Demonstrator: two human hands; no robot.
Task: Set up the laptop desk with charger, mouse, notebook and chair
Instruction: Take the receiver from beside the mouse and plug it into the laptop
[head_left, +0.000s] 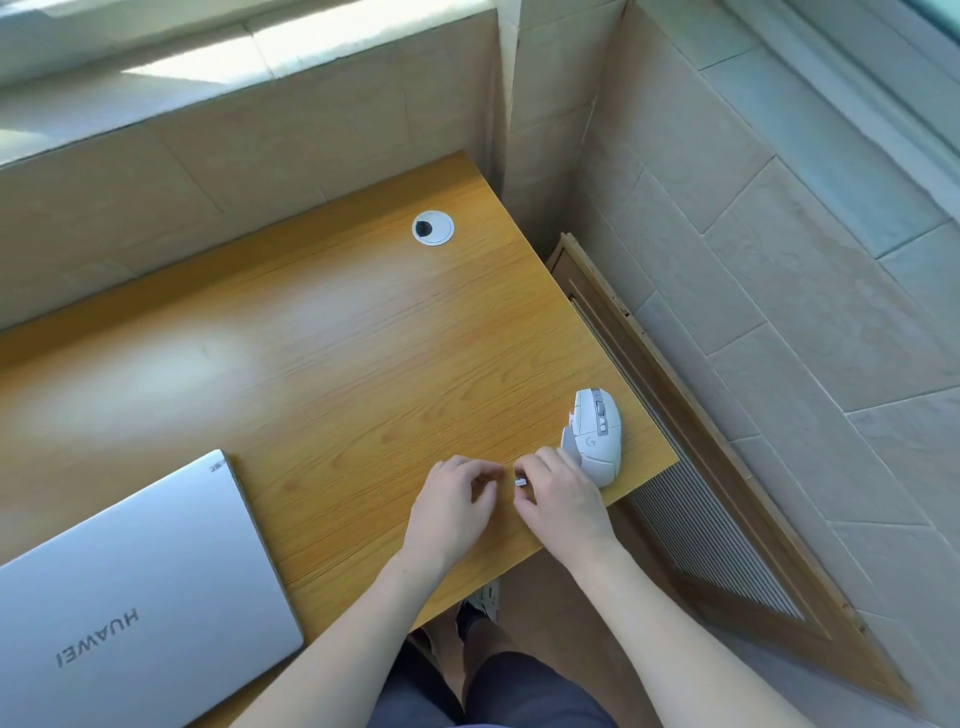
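Most of the small white piece (520, 481) was hidden inside the right hand (563, 506), whose curled fingers pinched it so that only a short stub showed at the fingertips; what it was could not be made out. The left hand (451, 512) hovered just beside it at nine o'clock, fingers loosely curled; whether it touched the piece could not be told, and it gripped nothing visible. The right hand also covered the near left corner of the white mouse (595, 434), which lay at the desk's (332, 364) right edge, at about four o'clock on the top, its long axis running from six to twelve o'clock with the wheel end pointing to twelve. The closed silver laptop (130, 597) lay at eight o'clock, cut off by the left and bottom borders, its long axis running from two to eight o'clock. A round white cable grommet (433, 228) sat near the far edge at one o'clock. Below the desk, dark shorts (519, 691) and part of a shoe (480, 605) showed between the forearms.
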